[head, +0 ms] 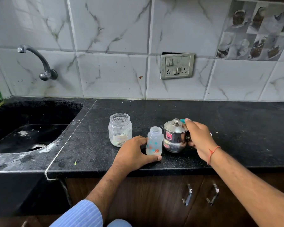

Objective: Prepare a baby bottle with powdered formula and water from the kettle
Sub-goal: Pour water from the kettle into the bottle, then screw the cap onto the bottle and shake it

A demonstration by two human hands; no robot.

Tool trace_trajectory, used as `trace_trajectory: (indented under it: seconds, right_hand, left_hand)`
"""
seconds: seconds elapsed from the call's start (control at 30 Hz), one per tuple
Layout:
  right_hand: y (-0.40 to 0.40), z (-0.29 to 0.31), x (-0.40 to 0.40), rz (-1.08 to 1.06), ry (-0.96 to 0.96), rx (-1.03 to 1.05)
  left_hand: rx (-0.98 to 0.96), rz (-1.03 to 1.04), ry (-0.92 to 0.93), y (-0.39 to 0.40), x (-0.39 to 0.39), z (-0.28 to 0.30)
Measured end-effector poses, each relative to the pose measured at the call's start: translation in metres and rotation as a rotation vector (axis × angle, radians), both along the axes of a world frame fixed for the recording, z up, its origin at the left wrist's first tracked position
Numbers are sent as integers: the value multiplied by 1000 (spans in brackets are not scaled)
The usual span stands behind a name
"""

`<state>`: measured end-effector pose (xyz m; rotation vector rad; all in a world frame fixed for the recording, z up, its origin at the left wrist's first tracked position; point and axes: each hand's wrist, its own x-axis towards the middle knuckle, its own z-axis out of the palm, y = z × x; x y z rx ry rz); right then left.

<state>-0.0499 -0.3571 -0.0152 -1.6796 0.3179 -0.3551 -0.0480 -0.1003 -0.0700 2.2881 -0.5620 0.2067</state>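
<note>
L hand (134, 153) grips bottle (154, 141), R hand (199, 136) grips kettle (175, 136).

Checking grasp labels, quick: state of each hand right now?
Left hand: holding the baby bottle upright on the counter.
Right hand: gripping the steel kettle by its handle side.

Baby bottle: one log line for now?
left hand holds baby bottle | bottle uncapped, upright | right hand grips kettle handle | kettle on counter

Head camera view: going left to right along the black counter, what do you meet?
Sink → glass jar → left hand → baby bottle → steel kettle → right hand.
</note>
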Motion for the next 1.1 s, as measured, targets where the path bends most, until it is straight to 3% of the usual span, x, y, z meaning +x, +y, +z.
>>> trace_trajectory:
  seconds: [0.7,1.1]
  right_hand:
    - [40,3,72,141,147,103]
    - [39,3,86,126,178,269]
  left_hand:
    - [-20,4,10,0,-1,0]
    - [2,-2,11,0,1,0]
